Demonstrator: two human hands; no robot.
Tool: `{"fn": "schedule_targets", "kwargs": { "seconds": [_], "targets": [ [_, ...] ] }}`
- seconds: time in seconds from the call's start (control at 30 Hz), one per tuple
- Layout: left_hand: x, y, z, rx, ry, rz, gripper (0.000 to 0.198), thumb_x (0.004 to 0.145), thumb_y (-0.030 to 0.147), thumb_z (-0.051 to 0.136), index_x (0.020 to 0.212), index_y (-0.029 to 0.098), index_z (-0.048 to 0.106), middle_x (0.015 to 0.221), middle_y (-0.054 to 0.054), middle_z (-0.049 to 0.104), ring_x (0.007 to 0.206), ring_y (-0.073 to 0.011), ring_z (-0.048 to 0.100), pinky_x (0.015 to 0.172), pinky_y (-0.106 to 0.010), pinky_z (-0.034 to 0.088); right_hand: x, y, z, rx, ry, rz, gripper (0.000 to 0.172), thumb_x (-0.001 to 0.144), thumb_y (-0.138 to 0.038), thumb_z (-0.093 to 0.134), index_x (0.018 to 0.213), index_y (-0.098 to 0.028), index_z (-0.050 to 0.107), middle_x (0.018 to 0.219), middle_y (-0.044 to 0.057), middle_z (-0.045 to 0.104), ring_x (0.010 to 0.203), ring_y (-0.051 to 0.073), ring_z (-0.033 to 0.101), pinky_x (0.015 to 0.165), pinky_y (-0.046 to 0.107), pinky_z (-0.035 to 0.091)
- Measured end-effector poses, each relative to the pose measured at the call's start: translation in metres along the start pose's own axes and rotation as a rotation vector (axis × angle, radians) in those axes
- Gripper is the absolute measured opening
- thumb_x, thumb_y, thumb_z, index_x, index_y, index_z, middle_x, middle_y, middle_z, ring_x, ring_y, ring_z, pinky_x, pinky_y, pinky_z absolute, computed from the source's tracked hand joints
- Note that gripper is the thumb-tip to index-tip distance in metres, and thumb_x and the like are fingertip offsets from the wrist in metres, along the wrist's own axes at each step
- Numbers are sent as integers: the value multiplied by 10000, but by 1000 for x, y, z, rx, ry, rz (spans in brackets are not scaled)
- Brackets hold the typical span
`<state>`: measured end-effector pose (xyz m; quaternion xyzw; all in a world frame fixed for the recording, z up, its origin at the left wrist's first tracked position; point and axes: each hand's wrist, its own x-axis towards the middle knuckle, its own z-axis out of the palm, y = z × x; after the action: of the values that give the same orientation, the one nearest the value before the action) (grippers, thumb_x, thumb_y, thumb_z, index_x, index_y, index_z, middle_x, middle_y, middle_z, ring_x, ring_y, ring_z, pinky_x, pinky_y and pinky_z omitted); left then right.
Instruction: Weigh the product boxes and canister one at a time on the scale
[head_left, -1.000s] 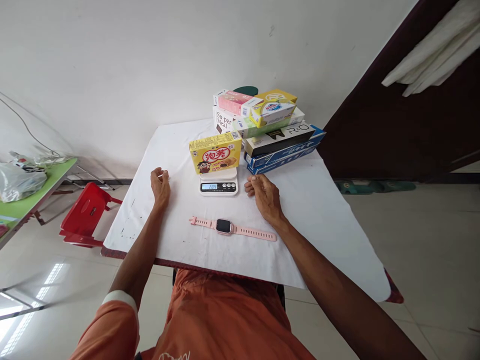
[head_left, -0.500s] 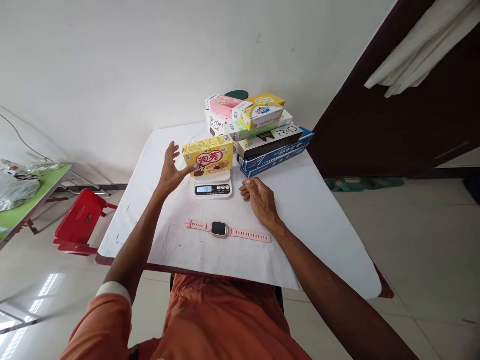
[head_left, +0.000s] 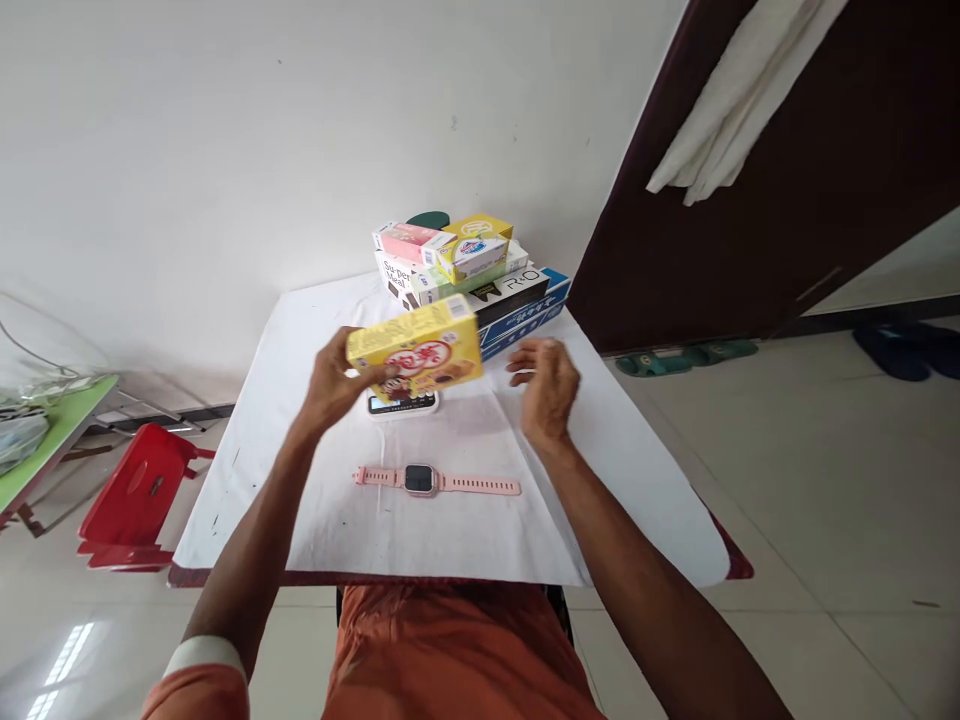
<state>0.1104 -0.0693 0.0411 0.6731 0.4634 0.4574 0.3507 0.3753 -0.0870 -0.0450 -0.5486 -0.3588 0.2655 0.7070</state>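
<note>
My left hand [head_left: 335, 385] grips the left end of a yellow snack box [head_left: 420, 355] with red and white lettering. The box is tilted in the air, above and in front of a white digital kitchen scale [head_left: 409, 407], and hides most of it, including part of its display. To the right of the box, my right hand [head_left: 550, 390] holds nothing; its fingers are loosely bent and apart. Nearer to me, a pink smartwatch [head_left: 419, 480] lies flat on the white tablecloth [head_left: 315, 540], its strap stretched out to both sides.
Behind the scale rises a pile of cartons: blue boxes [head_left: 544, 310], a black box [head_left: 517, 290], a pink box [head_left: 409, 243] and yellow ones. A red chair [head_left: 135, 500] and a green table [head_left: 56, 440] stand at left. Slippers [head_left: 686, 357] lie on the floor at right.
My left hand has closed on the yellow box and lifted it off the scale, toward me. My right hand has shifted rightward relative to the watch and its fingers have loosened. The view has turned rightward.
</note>
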Motion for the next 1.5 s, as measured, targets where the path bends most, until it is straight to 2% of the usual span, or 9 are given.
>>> {"fn": "schedule_targets", "kwargs": {
  "seconds": [0.2,0.4,0.53,0.7,0.9,1.03,1.2,1.33,1.5],
  "targets": [
    [-10,20,100,180,-68,126,400,761,364,843,1036,237,582,980,-51,736,863,-213,692,762,-358,559,48,-4,-48,35,470,-24,551,987,-654,245,933,-224,587,807,52,632,677,198,634,504,289,459],
    [11,5,152,419,-79,151,339,827,281,761,1038,247,497,1019,-93,675,918,-276,674,743,-398,526,42,11,-42,-165,319,-32,487,956,-677,397,981,-224,574,970,86,675,885,251,667,701,382,551],
    [20,-9,157,450,-83,149,348,860,287,747,1082,258,480,1082,-103,635,1010,-294,675,792,-412,541,28,27,-22,-349,178,-143,513,923,-690,476,1074,-209,573,1162,165,630,1112,309,607,975,505,511],
    [7,-9,152,472,-77,205,456,868,296,757,1230,243,486,1185,-143,602,1108,-318,656,823,-427,565,17,36,-13,-367,41,-144,529,929,-653,471,1193,-202,550,1219,185,580,1146,317,579,1040,523,492],
    [9,15,105,457,47,310,252,995,441,613,1146,243,579,1039,-65,664,801,-180,662,704,-338,533,15,36,-14,-334,38,-27,450,923,-604,512,1143,-212,540,1250,175,544,1035,289,607,1019,509,508],
    [55,25,81,462,197,424,403,938,499,695,1215,231,577,1146,-108,648,1010,-241,653,855,-388,537,15,33,-14,-313,42,10,471,912,-628,510,1120,-206,527,1294,197,529,1053,297,604,1027,518,504],
    [133,9,100,490,139,432,767,789,593,833,1384,223,520,1326,-182,561,1338,-412,499,1072,-588,423,16,34,-16,-293,58,16,516,906,-700,508,1076,-212,528,1268,195,546,1040,298,607,1000,528,525],
    [180,-16,116,505,61,387,726,733,642,855,1258,222,581,1237,-163,587,1312,-443,502,1080,-666,384,18,39,-18,-306,69,-36,530,918,-725,501,1053,-214,543,1200,166,580,1002,275,607,952,478,543],
    [207,-25,117,540,-1,368,596,673,601,906,1014,198,629,1117,-136,583,1241,-422,523,1046,-654,427,21,43,-20,-275,58,5,534,904,-725,521,1059,-215,549,1196,152,566,1016,280,609,895,463,561]
  ]
}}
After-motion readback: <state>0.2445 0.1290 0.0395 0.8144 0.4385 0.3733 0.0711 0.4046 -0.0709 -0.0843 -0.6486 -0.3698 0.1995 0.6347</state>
